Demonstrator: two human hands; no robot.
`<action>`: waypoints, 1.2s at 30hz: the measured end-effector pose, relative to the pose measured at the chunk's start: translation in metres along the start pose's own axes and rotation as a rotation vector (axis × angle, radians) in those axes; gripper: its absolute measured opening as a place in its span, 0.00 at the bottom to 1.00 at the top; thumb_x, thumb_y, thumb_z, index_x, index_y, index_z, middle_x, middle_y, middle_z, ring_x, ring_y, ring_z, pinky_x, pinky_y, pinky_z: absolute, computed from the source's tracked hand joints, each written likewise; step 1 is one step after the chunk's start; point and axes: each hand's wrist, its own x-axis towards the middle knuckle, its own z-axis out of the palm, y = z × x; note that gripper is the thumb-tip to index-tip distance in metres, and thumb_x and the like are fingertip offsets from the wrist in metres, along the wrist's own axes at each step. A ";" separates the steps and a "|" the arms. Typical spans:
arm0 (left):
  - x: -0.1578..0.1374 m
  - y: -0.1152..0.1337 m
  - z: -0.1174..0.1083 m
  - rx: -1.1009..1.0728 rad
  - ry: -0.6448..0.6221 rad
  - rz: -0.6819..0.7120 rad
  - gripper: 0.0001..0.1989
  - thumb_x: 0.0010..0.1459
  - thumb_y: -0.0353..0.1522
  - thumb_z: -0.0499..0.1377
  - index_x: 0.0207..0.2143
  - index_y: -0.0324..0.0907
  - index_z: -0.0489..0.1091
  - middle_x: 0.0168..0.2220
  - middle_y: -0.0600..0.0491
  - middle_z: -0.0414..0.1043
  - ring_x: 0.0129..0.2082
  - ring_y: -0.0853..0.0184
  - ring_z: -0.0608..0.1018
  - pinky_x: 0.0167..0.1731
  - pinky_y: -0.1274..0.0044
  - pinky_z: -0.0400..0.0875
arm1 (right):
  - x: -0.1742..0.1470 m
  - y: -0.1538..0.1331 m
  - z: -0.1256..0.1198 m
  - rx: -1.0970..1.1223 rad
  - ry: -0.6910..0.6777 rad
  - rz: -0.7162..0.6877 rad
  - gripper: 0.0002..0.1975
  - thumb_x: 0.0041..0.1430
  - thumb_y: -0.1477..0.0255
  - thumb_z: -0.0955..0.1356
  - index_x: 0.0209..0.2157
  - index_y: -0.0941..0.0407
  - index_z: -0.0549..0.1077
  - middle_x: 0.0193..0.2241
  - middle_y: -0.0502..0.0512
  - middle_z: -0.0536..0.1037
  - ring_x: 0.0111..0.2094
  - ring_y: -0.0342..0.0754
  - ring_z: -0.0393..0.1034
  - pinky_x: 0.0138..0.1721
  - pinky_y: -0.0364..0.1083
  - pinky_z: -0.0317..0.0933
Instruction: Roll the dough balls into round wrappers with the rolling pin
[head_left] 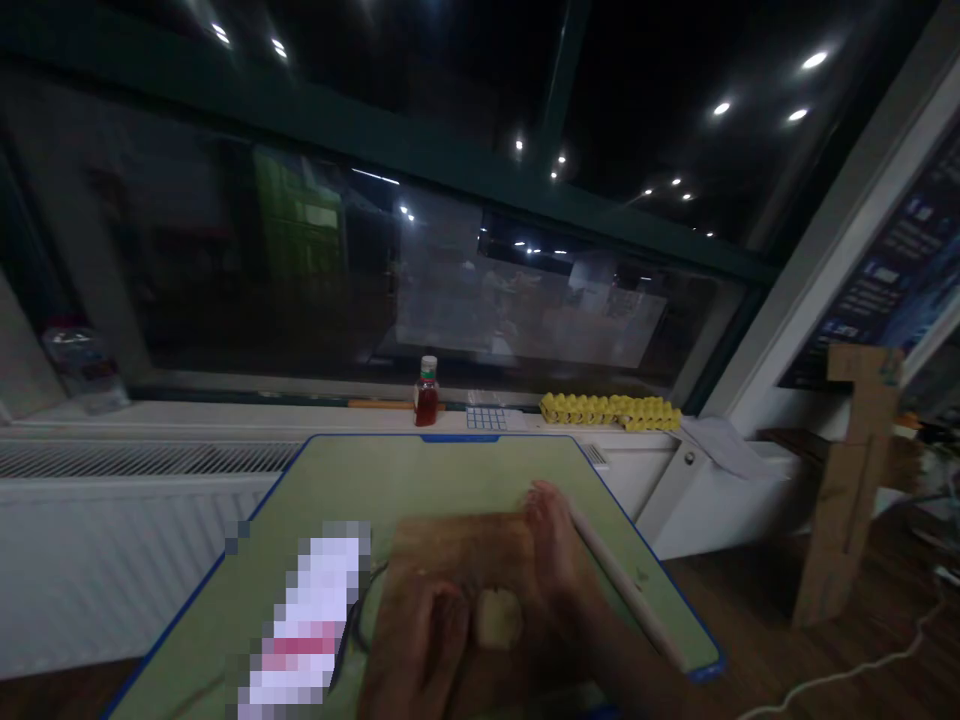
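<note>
A flat, pale round of dough (pixel 499 617) lies on a wooden board (pixel 457 530). My left hand (pixel 439 620) is at the dough's left side, its fingers curled and smeared by motion, so what they do is unclear. Raised over the board's right edge is my right hand (pixel 551 540), with fingers stretched out and nothing visible in it. To its right, a light wooden rolling pin (pixel 626 580) lies slantwise along the table.
The green table (pixel 360 470) has a blue rim. A pixelated white and pink item (pixel 307 610) lies left of the board. On the windowsill stand a bottle of red liquid (pixel 427 395), a yellow egg-carton-like strip (pixel 611 411) and a clear bottle (pixel 86 370). Cardboard (pixel 847 490) stands right.
</note>
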 end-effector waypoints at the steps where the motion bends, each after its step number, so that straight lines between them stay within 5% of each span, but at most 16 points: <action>1: 0.001 0.003 0.001 0.003 -0.028 0.045 0.18 0.54 0.47 0.60 0.43 0.48 0.72 0.48 0.49 0.72 0.52 0.53 0.70 0.56 0.60 0.61 | 0.003 0.001 -0.017 0.020 -0.001 0.050 0.21 0.63 0.54 0.58 0.42 0.55 0.70 0.33 0.52 0.74 0.34 0.47 0.69 0.37 0.46 0.63; 3: 0.001 0.007 0.006 -0.025 -0.083 0.108 0.20 0.52 0.44 0.62 0.46 0.48 0.72 0.51 0.48 0.71 0.54 0.53 0.69 0.58 0.60 0.59 | 0.007 0.004 -0.057 -0.102 -0.097 0.056 0.19 0.61 0.55 0.60 0.40 0.56 0.71 0.35 0.54 0.75 0.36 0.49 0.69 0.40 0.47 0.63; 6: 0.002 0.006 0.016 0.003 -0.132 0.147 0.26 0.50 0.42 0.65 0.52 0.47 0.69 0.55 0.46 0.69 0.56 0.52 0.68 0.58 0.61 0.60 | 0.000 0.014 -0.114 -0.587 -0.166 -0.061 0.18 0.59 0.57 0.63 0.42 0.56 0.72 0.42 0.59 0.74 0.45 0.55 0.67 0.48 0.53 0.60; 10: 0.005 0.004 0.028 0.204 -0.188 0.156 0.26 0.51 0.36 0.63 0.53 0.45 0.68 0.54 0.46 0.69 0.55 0.53 0.70 0.57 0.60 0.62 | -0.023 0.033 -0.152 -1.048 -0.230 -0.029 0.20 0.60 0.59 0.63 0.48 0.57 0.70 0.44 0.62 0.74 0.47 0.58 0.67 0.49 0.53 0.59; 14: 0.014 0.007 0.031 0.343 -0.136 0.192 0.20 0.51 0.33 0.61 0.49 0.46 0.70 0.53 0.48 0.70 0.53 0.55 0.71 0.55 0.61 0.65 | -0.038 0.042 -0.153 -1.145 -0.359 -0.001 0.17 0.64 0.65 0.61 0.49 0.59 0.69 0.43 0.62 0.75 0.46 0.55 0.69 0.48 0.49 0.61; 21: 0.024 0.004 0.039 0.319 0.040 0.347 0.18 0.56 0.29 0.56 0.50 0.47 0.66 0.50 0.50 0.66 0.53 0.61 0.70 0.55 0.66 0.65 | -0.038 0.042 -0.148 -1.116 -0.348 0.052 0.18 0.67 0.71 0.54 0.49 0.63 0.68 0.45 0.67 0.73 0.45 0.55 0.71 0.45 0.49 0.62; 27: 0.017 0.003 0.039 0.268 -0.025 0.359 0.25 0.55 0.28 0.57 0.55 0.48 0.61 0.55 0.49 0.63 0.56 0.61 0.68 0.57 0.67 0.63 | -0.036 0.026 -0.142 -0.861 -0.275 0.029 0.20 0.66 0.67 0.54 0.51 0.61 0.66 0.45 0.66 0.72 0.43 0.54 0.72 0.44 0.49 0.64; 36: 0.016 0.022 0.032 0.188 -0.105 0.184 0.12 0.58 0.39 0.57 0.44 0.46 0.71 0.45 0.51 0.75 0.46 0.61 0.76 0.48 0.69 0.70 | -0.044 0.003 -0.118 -0.599 -0.274 -0.085 0.15 0.62 0.67 0.59 0.49 0.53 0.65 0.45 0.58 0.71 0.44 0.51 0.71 0.43 0.49 0.66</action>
